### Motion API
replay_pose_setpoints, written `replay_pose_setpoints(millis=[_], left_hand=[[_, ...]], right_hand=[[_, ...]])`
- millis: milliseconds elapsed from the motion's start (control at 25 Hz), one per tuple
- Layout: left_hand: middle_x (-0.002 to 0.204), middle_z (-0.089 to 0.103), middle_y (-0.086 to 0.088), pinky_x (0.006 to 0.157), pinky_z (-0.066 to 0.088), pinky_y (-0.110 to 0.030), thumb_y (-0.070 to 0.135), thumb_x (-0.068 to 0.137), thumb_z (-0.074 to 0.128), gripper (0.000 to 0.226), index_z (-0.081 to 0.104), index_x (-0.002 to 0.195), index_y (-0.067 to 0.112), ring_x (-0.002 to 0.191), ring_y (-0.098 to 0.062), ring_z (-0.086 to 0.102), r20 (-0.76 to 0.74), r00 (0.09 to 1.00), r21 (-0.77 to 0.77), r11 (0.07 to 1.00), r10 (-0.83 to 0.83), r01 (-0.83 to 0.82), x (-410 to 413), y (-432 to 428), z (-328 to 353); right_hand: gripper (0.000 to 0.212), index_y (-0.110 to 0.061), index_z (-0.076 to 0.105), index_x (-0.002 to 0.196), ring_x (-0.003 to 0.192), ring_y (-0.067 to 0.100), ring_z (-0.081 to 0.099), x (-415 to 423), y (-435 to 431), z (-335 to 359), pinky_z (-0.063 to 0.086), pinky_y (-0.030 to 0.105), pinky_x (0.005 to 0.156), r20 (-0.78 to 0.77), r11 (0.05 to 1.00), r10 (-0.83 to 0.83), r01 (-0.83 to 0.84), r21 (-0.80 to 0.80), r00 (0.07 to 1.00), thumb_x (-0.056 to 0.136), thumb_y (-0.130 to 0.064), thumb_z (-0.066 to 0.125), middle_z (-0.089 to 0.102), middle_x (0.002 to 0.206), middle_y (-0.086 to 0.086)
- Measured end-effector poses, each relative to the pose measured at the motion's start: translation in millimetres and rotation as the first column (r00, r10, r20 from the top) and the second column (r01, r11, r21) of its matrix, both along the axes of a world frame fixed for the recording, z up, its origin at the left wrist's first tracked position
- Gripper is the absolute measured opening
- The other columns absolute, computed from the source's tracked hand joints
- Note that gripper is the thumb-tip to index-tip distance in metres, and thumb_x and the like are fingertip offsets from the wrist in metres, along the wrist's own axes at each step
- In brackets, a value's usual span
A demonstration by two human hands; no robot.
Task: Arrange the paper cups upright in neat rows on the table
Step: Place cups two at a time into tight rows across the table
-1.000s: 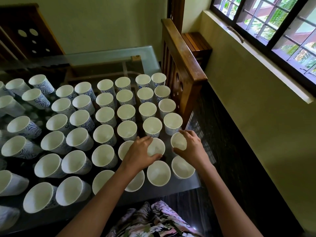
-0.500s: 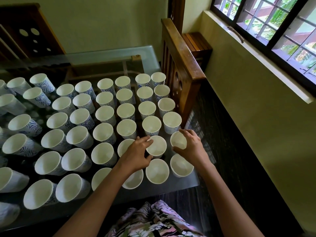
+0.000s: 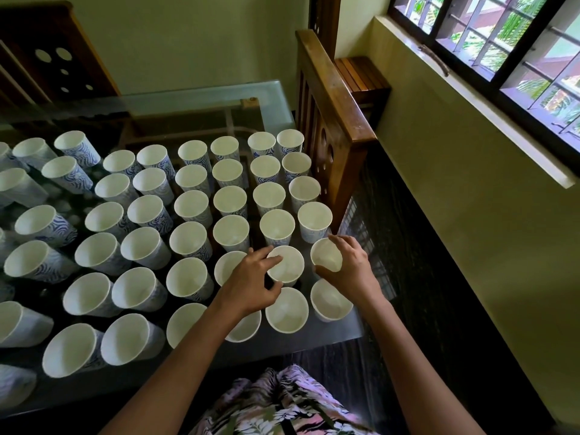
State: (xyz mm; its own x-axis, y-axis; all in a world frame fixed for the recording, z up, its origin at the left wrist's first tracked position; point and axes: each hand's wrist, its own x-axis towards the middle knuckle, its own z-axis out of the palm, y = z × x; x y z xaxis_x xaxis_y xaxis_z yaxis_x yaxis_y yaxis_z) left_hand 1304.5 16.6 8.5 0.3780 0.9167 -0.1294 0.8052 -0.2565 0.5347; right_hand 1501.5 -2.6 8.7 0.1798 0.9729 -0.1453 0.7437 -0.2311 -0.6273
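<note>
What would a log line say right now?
left hand: grips inner cup | right hand: grips edge cup | cup rows on table

one wide-angle camera rides on the person's head, looking forward and steeply down from above and behind the grips, near enough that both forearms point(image 3: 175, 356) run in from the bottom edge. the left hand point(image 3: 251, 285) holding the inner cup point(image 3: 287, 265) and the right hand point(image 3: 351, 266) holding the outer cup point(image 3: 326, 254) sit just below mid-frame. away from and left of the grips the glass table point(image 3: 266, 98) fills the view, and right of them the window point(image 3: 502, 42) crosses the upper corner.
</note>
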Motion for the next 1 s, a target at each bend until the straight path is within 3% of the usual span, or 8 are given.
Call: replay_pose_setpoints(millis=[160, 280, 400, 560, 720, 1000], left_hand=[[0.144, 0.041, -0.005, 0.109, 0.033, -0.045, 0.023, 0.08, 0.067, 0.052, 0.053, 0.13, 0.016, 0.132, -0.027, 0.038, -0.001, 1.0, 0.004, 1.0, 0.019, -0.019, -0.3, -0.8, -0.7], [0.138, 0.047, -0.009, 0.107, 0.036, -0.045, 0.019, 0.08, 0.068, 0.049, 0.056, 0.127, 0.013, 0.127, -0.03, 0.044, 0.041, 0.999, 0.09, 0.996, 0.022, -0.025, 0.5, -5.0, 4.3], [0.119, 0.061, -0.014, 0.097, 0.044, -0.04, 0.023, 0.075, 0.071, 0.044, 0.064, 0.115, 0.005, 0.108, -0.03, 0.058, 0.086, 0.996, 0.199, 0.98, -0.01, -0.008, 1.7, -20.0, 8.5], [0.096, 0.066, -0.011, 0.082, 0.051, -0.035, 0.042, 0.063, 0.07, 0.052, 0.069, 0.1, 0.006, 0.088, -0.027, 0.064, 0.035, 0.997, 0.222, 0.974, -0.062, 0.053, -3.0, -44.4, 2.7], [0.101, 0.065, -0.009, 0.084, 0.048, -0.029, 0.053, 0.055, 0.073, 0.068, 0.068, 0.103, 0.006, 0.092, -0.025, 0.063, -0.02, 0.997, 0.185, 0.979, -0.079, 0.081, -7.8, -57.0, -4.4], [0.112, 0.063, -0.014, 0.096, 0.042, -0.034, 0.032, 0.057, 0.086, 0.066, 0.064, 0.112, 0.002, 0.105, -0.03, 0.059, 0.035, 0.996, 0.128, 0.988, -0.087, 0.082, -1.6, -58.5, -5.5]], right_hand=[[0.076, -0.018, 0.038, 0.14, 0.129, 0.023, 0.039, -0.5, -2.1, -2.1, 0.04, 0.038, 0.102, 0.001, 0.999, 0.003, -0.003, 0.038, 1.0, 0.076, -0.032, 0.075, 0.037, 0.144, 0.003], [0.077, -0.017, 0.038, 0.14, 0.129, 0.024, 0.039, 0.9, -7.9, 2.5, 0.039, 0.039, 0.103, 0.042, 0.997, 0.026, -0.029, 0.068, 0.999, 0.075, -0.032, 0.076, 0.036, 0.144, 0.004], [0.076, -0.015, 0.041, 0.138, 0.125, 0.023, 0.042, 4.6, -24.7, 6.3, 0.041, 0.033, 0.099, 0.068, 0.99, 0.035, -0.044, 0.133, 0.997, 0.074, -0.032, 0.077, 0.04, 0.14, 0.007], [0.077, -0.014, 0.042, 0.138, 0.121, 0.02, 0.046, 3.0, -59.0, 5.4, 0.039, 0.025, 0.096, 0.053, 0.993, 0.025, -0.031, 0.11, 0.998, 0.072, -0.035, 0.077, 0.042, 0.138, 0.007], [0.081, -0.012, 0.043, 0.137, 0.122, 0.019, 0.044, -4.7, -78.0, -4.4, 0.036, 0.026, 0.101, -0.004, 0.999, 0.027, -0.027, 0.039, 1.0, 0.069, -0.036, 0.08, 0.042, 0.135, 0.006], [0.08, -0.012, 0.04, 0.139, 0.12, 0.018, 0.045, -8.2, -78.1, -7.4, 0.039, 0.027, 0.098, -0.014, 0.999, -0.01, 0.01, 0.037, 1.0, 0.071, -0.033, 0.079, 0.044, 0.134, 0.005]])
